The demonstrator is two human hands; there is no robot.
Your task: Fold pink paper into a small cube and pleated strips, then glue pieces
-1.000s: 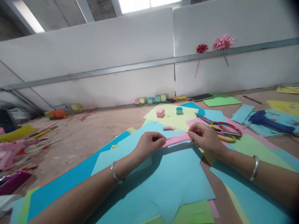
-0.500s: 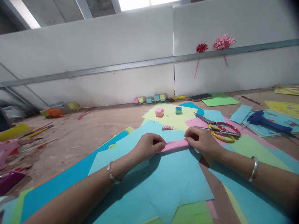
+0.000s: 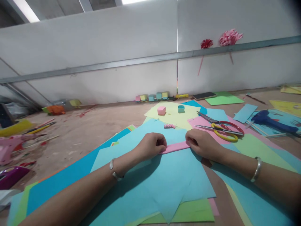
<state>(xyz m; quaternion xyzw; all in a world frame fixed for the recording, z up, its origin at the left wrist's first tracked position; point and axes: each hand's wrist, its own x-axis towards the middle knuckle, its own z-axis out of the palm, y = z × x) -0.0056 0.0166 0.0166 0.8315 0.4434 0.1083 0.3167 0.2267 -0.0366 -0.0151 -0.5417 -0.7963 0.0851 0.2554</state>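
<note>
A narrow pink paper strip (image 3: pixel 176 147) stretches between my two hands, just over the light blue sheets (image 3: pixel 164 182). My left hand (image 3: pixel 154 146) pinches its left end. At the right end, the thumb and fingers of my right hand (image 3: pixel 199 142) are closed on the strip. Beyond the hands lies a small pink fringed piece (image 3: pixel 169 126). Farther back, a pink paper box (image 3: pixel 161 110) and a teal one (image 3: pixel 181 108) rest on a pale yellow sheet (image 3: pixel 150 111).
Scissors with red and yellow handles (image 3: pixel 225 131) lie beside my right hand. A blue glue gun (image 3: pixel 274 122) is at the right, a pink one (image 3: pixel 10 149) at the far left. A dark phone (image 3: pixel 204 95) and small paper blocks (image 3: pixel 151 97) sit near the wall.
The strip now looks flatter and narrower, its ends still in both hands. The view has shifted slightly, and more of the lower scissors' blades shows beside my right hand.
</note>
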